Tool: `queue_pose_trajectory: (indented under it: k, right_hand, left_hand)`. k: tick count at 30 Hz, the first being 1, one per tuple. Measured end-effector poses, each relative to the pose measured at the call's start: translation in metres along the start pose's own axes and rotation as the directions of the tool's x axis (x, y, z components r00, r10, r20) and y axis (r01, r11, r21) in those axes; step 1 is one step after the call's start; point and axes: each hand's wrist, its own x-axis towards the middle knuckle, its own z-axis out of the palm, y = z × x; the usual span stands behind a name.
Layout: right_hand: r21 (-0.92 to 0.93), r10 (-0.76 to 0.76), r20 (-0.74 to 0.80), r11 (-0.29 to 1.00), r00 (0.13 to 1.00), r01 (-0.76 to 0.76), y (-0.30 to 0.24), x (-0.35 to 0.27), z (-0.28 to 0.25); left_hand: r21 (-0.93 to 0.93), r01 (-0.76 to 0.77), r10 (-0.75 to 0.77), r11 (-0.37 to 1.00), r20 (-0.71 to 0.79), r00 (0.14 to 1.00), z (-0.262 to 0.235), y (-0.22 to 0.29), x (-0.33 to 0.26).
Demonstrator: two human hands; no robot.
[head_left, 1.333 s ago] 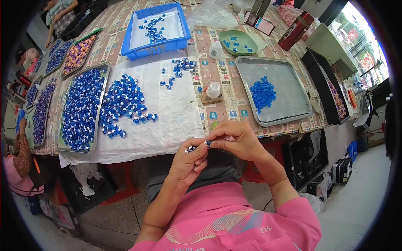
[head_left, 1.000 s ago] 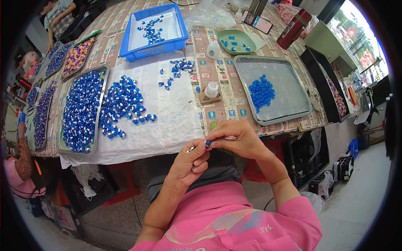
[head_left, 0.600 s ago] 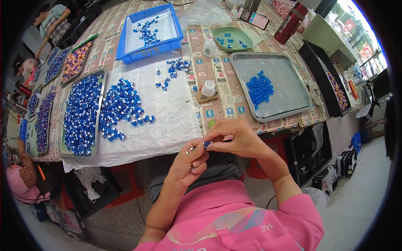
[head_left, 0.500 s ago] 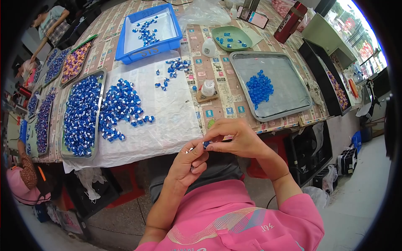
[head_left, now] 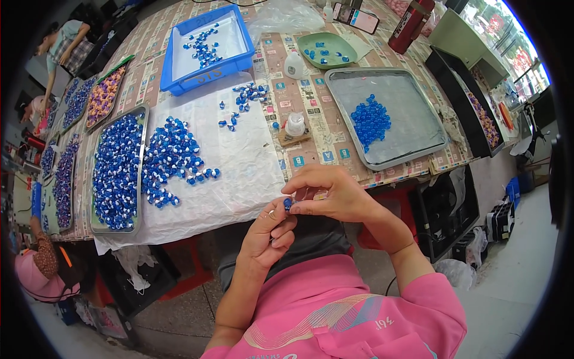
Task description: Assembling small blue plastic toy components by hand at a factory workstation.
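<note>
Over my lap, in front of the table edge, my left hand (head_left: 269,232) pinches a small glossy blue bead (head_left: 287,204) between thumb and forefinger, its other fingers curled. My right hand (head_left: 335,192) meets it from the right, its thumb and fingertips closed around the same bead. Part of the bead is hidden by the fingers. Beyond my hands, a metal tray (head_left: 412,143) carries a cluster of plain blue beads (head_left: 371,122). To the left, a heap of blue-and-white pieces (head_left: 170,152) lies on a white cloth (head_left: 239,185).
A full tray of blue-and-white pieces (head_left: 119,173) stands left. Farther back are a blue plastic tray (head_left: 206,78), a green dish (head_left: 327,60), a white squeeze bottle (head_left: 293,66), a small jar (head_left: 295,124), a phone (head_left: 356,18) and a red flask (head_left: 411,27). Other people sit at the left.
The blue bead now shows more between my fingertips, and my right fingers have shifted slightly left around it. The whole view has tilted a little.
</note>
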Motion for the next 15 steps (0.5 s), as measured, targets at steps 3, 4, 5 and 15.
queue_pose_trajectory:
  k: [3, 4, 5, 15]
  right_hand:
    - [-0.077, -0.07, 0.014, 0.994, 0.997, 0.071, 0.002, 0.002, -0.001]
    - [-0.114, -0.105, 0.038, 0.988, 0.994, 0.108, 0.002, 0.002, 0.0]
    - [-0.115, -0.105, 0.04, 0.987, 0.994, 0.109, 0.002, 0.001, 0.001]
    - [0.008, -0.084, -0.025, 0.996, 0.996, 0.085, 0.0, 0.002, 0.018]
  left_hand:
    - [0.084, -0.053, 0.056, 0.995, -0.042, 0.998, 0.008, -0.001, 0.0]
    - [0.13, -0.082, 0.092, 0.988, -0.074, 0.993, 0.009, -0.001, -0.001]
    - [0.129, -0.084, 0.094, 0.988, -0.073, 0.993, 0.008, -0.001, -0.002]
    - [0.293, -0.147, 0.167, 0.945, -0.044, 0.985, 0.013, 0.009, -0.021]
